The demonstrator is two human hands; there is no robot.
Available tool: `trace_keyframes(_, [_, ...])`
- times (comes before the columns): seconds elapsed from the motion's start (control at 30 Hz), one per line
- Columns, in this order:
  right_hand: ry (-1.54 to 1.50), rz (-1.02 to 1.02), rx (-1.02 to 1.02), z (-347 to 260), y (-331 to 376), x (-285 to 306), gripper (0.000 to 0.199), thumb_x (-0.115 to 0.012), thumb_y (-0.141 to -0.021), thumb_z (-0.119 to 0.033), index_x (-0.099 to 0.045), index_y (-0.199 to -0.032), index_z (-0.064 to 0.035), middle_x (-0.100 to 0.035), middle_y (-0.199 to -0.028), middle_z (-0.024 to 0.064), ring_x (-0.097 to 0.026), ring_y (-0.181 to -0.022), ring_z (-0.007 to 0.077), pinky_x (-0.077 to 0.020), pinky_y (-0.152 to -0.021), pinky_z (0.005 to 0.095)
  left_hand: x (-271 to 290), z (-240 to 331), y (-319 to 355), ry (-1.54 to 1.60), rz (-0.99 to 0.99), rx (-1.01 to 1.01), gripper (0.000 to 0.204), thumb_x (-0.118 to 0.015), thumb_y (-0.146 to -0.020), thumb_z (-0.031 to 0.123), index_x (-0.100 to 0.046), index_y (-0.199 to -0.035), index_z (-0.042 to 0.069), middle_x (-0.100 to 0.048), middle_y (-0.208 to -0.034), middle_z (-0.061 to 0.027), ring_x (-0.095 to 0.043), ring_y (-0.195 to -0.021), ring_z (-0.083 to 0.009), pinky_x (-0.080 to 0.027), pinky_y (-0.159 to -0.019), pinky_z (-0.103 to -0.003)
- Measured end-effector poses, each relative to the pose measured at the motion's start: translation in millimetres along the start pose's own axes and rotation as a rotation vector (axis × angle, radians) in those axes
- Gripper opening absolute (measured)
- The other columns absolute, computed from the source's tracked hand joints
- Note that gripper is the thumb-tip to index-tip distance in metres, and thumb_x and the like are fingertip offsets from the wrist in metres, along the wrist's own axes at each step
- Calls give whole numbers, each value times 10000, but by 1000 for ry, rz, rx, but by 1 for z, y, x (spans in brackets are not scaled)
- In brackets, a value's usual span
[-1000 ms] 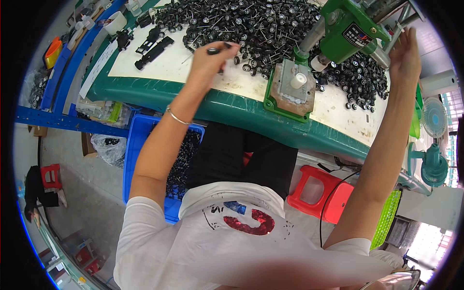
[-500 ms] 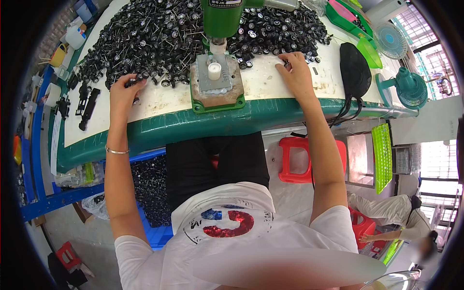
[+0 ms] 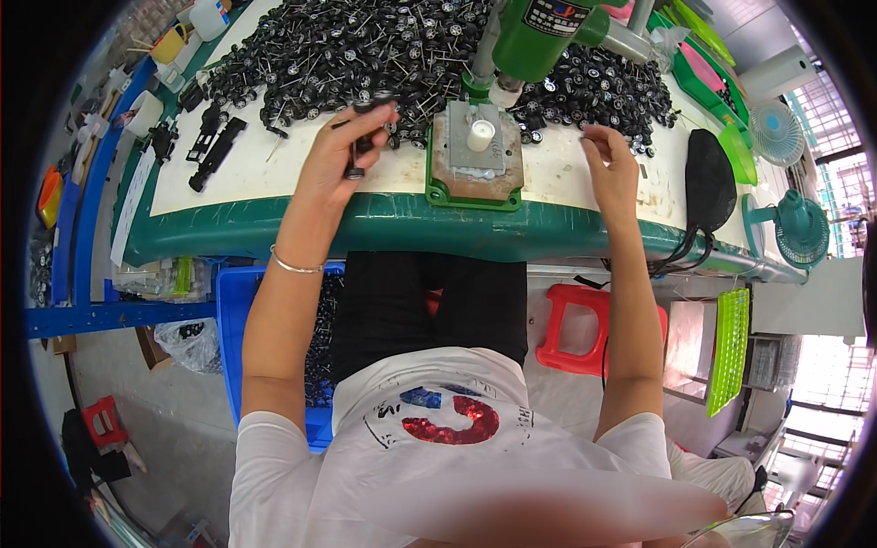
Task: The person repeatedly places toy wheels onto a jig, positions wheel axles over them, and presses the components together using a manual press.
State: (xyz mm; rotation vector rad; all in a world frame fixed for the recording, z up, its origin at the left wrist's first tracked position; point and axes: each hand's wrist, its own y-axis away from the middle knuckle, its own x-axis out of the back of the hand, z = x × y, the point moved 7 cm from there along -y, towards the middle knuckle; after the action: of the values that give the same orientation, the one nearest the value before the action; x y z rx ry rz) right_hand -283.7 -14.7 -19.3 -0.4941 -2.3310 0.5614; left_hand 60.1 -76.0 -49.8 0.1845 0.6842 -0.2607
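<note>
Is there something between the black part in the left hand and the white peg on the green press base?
Nothing visible blocks it. The left hand holds the black part just left of the press base, and the bench between it and the white peg looks open.

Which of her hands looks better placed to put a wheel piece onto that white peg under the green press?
Probably the left hand: it already grips a black wheel-and-axle piece close beside the white peg. The right hand hovers open and looks empty.
</note>
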Motion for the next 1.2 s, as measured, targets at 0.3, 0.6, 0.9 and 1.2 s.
trace_keyframes(0.3, [-412,-391,-303,-82,-4,-92,216,-636,-894,-170,-690,-1026,-8,-622,-896,48,-566,-714,97,-466,-658,250,-49,-3,7,-401,-45,-93,179,-745,-797,138,-699,-911,7,-686,-781,-56,-474,-545,-23,-279,-407,-165])
trace_keyframes(0.6, [-588,-448,-419,-67,-4,-98,240,-627,-907,-210,-698,-1025,-14,-586,-823,21,-518,-647,85,-410,-589,224,-67,-10,-4,-590,-61,-202,202,-784,-753,124,-722,-931,53,-589,-663,24,-468,-554,-22,-344,-475,-176])
trace_keyframes(0.9, [-1116,-153,-394,-47,-47,-40,247,-560,-947,-143,-625,-1105,36,-612,-897,29,-520,-680,78,-435,-592,208,-98,-12,-4,-606,-125,-170,211,-768,-753,105,-718,-939,21,-605,-677,13,-513,-579,-36,-367,-525,-199])
trace_keyframes(1.2, [-1030,264,-303,-207,-151,31,201,-493,-968,-244,-572,-884,-80,-580,-689,13,-434,-458,90,-281,-364,205,-90,-17,-16,-567,-125,-201,189,-775,-746,101,-727,-916,36,-599,-682,30,-452,-589,-28,-326,-532,-200])
